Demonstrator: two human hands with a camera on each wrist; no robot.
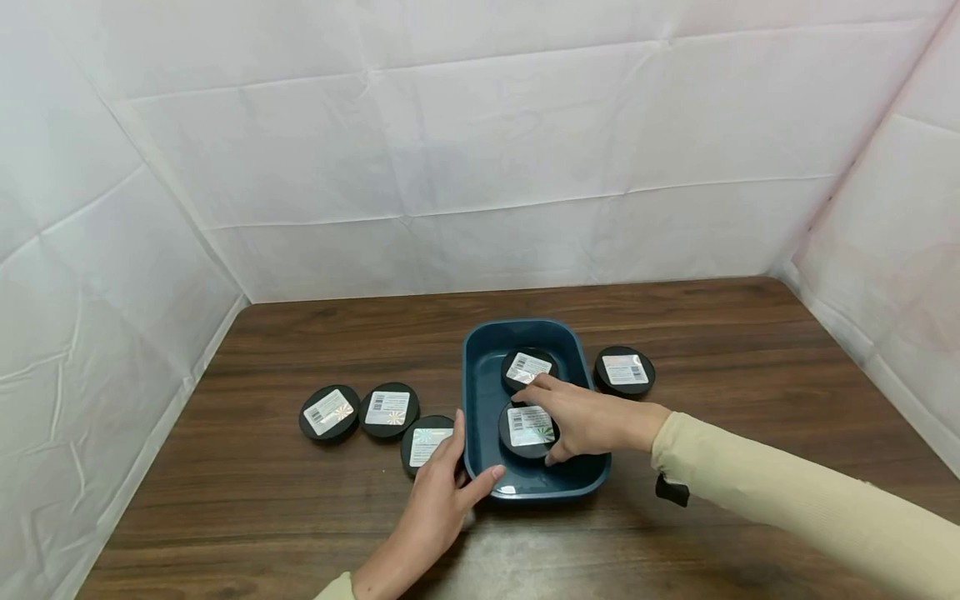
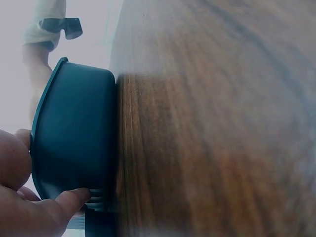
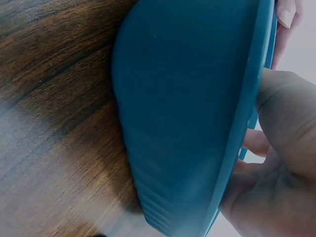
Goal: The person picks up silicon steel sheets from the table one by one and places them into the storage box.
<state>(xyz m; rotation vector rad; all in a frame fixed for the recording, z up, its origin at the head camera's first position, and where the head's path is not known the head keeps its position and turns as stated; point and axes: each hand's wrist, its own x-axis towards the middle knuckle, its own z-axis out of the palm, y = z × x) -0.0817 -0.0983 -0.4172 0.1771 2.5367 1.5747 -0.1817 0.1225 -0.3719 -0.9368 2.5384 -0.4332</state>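
A dark blue rectangular tray (image 1: 480,354) stands on the wooden table. Inside it lie two round black discs with white labels, a far disc (image 1: 516,379) and a near disc (image 1: 531,427). My right hand (image 1: 588,418) reaches over the tray's right side, its fingers and thumb spread around the near disc and gripping its edge. At the tray's front left corner, my left hand (image 1: 438,504) holds the rim, thumb over the top and fingers along the outer wall. In the left wrist view the fingers press against the tray's outside (image 2: 74,128).
Left of the tray lie three more labelled black discs: a left one (image 1: 330,414), a middle one (image 1: 389,410) and one beside the tray (image 1: 425,443), partly behind my left hand. Another disc (image 1: 625,371) sits to the right. White sheeting (image 1: 480,167) surrounds the table.
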